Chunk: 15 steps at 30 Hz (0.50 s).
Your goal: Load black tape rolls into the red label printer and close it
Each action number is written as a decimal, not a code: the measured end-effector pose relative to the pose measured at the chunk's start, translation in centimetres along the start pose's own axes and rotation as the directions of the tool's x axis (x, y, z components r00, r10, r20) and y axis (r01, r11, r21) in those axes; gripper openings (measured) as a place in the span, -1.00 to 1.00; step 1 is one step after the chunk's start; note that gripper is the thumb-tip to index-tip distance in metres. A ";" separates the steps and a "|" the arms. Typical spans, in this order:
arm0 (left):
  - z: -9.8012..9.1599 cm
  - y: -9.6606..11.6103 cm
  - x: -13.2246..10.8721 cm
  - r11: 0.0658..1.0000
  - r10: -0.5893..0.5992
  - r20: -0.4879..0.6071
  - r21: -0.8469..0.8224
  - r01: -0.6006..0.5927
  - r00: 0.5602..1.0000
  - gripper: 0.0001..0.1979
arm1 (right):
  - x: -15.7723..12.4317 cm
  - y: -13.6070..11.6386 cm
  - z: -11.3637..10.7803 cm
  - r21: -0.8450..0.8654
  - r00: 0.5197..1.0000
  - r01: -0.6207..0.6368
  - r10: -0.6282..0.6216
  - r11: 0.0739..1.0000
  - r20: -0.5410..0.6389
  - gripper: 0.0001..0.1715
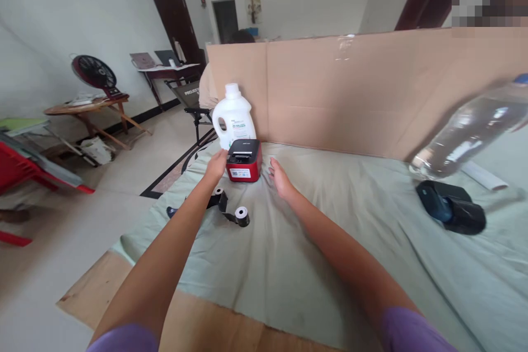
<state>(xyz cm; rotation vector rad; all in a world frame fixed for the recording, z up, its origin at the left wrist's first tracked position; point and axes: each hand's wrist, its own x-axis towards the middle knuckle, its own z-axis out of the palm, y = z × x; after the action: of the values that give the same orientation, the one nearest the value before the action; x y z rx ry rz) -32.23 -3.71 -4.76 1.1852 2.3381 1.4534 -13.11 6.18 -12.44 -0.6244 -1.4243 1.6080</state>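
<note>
1. Landmark: the red-and-black desktop printer [244, 160] stands upright on the pale green cloth [322, 220], its labelled front facing the wearer; this orientation probably keeps the front and the top slot accessible to both hands
2. Left hand [216, 166]: located at the printer's left side, fingertips at, and seemingly against, the upper left edge; the spread of these fingers cannot be told from this angle; the position suggests steadying of the case
3. Right hand [281, 179]: located just beside the printer's right side, with bare cloth visible between; the fingers are loosely extended, moderately wide, and hold nothing; the two hands bracket the case, an arrangement suited to balanced control from both sides
4. Position relative to fingers: the printer lies between the two sets of fingers, closer to the left fingertips than to the right
5. Black rolls: the nearer roll [241, 216] lies in front of the printer, the farther roll [219, 191] at its front left; both show pale ends, and their placement presumably keeps them within reach yet apart from the case
6. White jug [234, 113]: upright directly behind the printer; the cardboard panel [322, 93], behind and to the right of the printer, seems to serve as a divider
</note>
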 end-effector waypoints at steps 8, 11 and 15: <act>5.0 6.6 -18.8 0.829 0.547 0.427 -0.160 -0.536 0.720 -0.58 | -17.2 -12.7 -28.4 -0.839 0.848 -0.061 -0.415 0.541 -0.329 -0.46; 9.1 7.3 -24.9 0.716 0.535 0.738 -0.137 -0.685 0.411 -0.52 | -21.3 -16.4 -35.7 -0.864 0.675 -0.445 -0.546 0.237 -0.497 -0.23; 11.0 7.2 -27.6 0.639 0.481 0.804 -0.050 -0.767 0.348 -0.46 | -21.8 -17.2 -38.6 -0.713 0.662 -0.665 -0.267 0.222 -0.701 0.22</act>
<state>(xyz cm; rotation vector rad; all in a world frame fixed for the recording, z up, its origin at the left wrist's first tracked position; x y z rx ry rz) -4.18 -13.31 -12.05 2.4254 1.5249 0.3451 34.21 7.07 -8.13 -2.0688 -1.5543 0.1625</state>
